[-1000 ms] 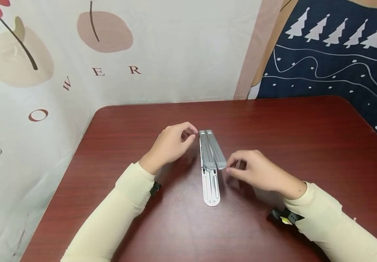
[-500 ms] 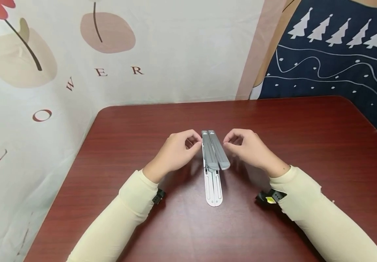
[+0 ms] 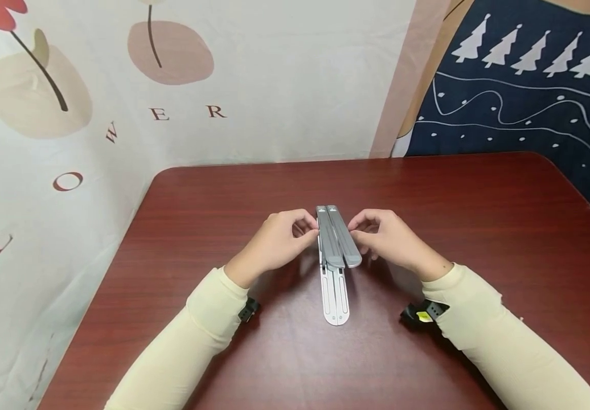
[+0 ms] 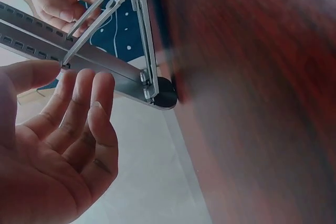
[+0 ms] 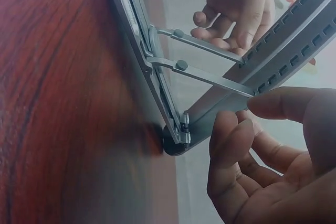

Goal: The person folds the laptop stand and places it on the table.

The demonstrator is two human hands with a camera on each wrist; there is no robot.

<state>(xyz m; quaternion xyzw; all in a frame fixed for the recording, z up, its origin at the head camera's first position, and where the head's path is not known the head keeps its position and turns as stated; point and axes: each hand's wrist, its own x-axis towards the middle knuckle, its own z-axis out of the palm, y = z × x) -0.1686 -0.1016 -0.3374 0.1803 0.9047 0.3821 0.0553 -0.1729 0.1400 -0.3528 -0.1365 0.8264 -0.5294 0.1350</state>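
The dark red surface [image 3: 223, 205], with its wood grain and rounded far corners, spreads under everything. Behind and to its left hangs a white cloth [image 3: 285, 74] printed with red letters and flower shapes; beyond the far right corner is a dark blue cloth [image 3: 525, 102] with white trees and curling lines. Two pale yellow sleeves [image 3: 182, 336] reach in from the near edge of the view.

A grey metal folding stand [image 3: 330, 242] is roughly in the middle of the surface, between the hands. Its base [image 3: 336, 304] lies along the surface, the rounded end toward the person, and two slotted bars [image 5: 294, 38] slope up from the hinge at the far end.

The left hand [image 3: 281, 239] and right hand [image 3: 393, 239] flank the stand, each with thumb and fingertip together, pinching the upper end of the strut on its own side; the remaining fingers are bent. Black straps [image 3: 434, 309] show at both wrists.

The two slim struts [image 5: 215, 80] run from base to bars, their upper ends at the slots. A small round knob [image 5: 181, 65] sits on each.
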